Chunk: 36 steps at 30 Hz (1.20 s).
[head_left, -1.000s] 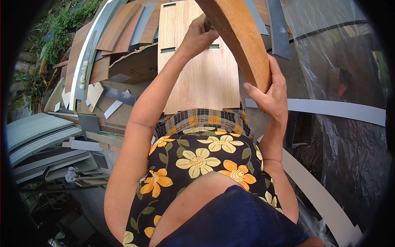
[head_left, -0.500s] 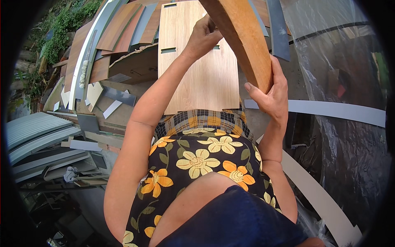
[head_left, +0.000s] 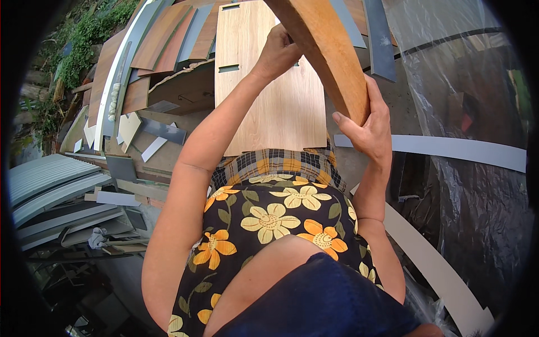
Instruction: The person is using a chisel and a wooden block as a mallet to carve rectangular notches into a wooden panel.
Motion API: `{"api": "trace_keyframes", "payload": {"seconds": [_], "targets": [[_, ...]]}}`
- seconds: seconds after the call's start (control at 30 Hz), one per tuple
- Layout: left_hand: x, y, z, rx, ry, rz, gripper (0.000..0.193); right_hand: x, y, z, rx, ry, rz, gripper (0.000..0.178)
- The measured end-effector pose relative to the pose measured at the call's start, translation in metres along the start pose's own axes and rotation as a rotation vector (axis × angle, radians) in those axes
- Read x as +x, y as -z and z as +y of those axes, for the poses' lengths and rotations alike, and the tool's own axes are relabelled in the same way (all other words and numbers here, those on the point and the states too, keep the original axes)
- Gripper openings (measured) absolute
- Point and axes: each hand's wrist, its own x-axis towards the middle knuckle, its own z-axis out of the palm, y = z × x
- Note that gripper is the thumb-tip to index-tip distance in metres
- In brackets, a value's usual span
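Clamped with the right hand round the near end of a brown wooden board, thumb on one side and fingers along the other. Raised with the left hand, well apart from the right, to the opposite edge of the same board, fingertips hidden behind the wood; cannot tell whether closed on it or only resting there. Held aslant across the right part of a pale wood panel, with the far end cut off by the picture's upper edge. Masking much of the panel's far right area and part of a slot there; leaving plain two green-edged slots along the panel's left side. Left of the panel, overlapping brown and grey boards, hard to count, and just beside it a ragged-edged brown shape, too shadowed to tell as box or loose board, contents unreadable. Right of the panel, a white strip, passing partly behind the right hand, and clear plastic sheeting, blurring dark shapes and a small red patch behind.
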Motion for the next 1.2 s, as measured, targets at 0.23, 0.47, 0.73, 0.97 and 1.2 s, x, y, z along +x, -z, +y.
{"api": "trace_keyframes", "payload": {"seconds": [0.23,0.47,0.73,0.97,1.2], "targets": [[0.009,0.000,-0.013,-0.131,-0.164,0.103,0.018,0.002,-0.005,0.002,-0.090,-0.039,0.018,0.072],[0.009,-0.008,-0.002,0.014,-0.065,0.033,0.014,0.000,-0.003,0.005,-0.083,-0.039,-0.016,0.071],[0.013,0.009,-0.008,-0.129,-0.112,0.089,0.018,-0.002,0.006,-0.001,-0.006,-0.016,0.135,0.071],[0.009,-0.001,-0.004,-0.124,-0.052,-0.029,0.011,-0.001,0.009,-0.003,0.048,0.021,0.097,0.070],[0.006,-0.007,-0.011,-0.106,-0.149,0.170,0.009,-0.002,0.002,-0.008,-0.016,0.008,0.031,0.072]]}}
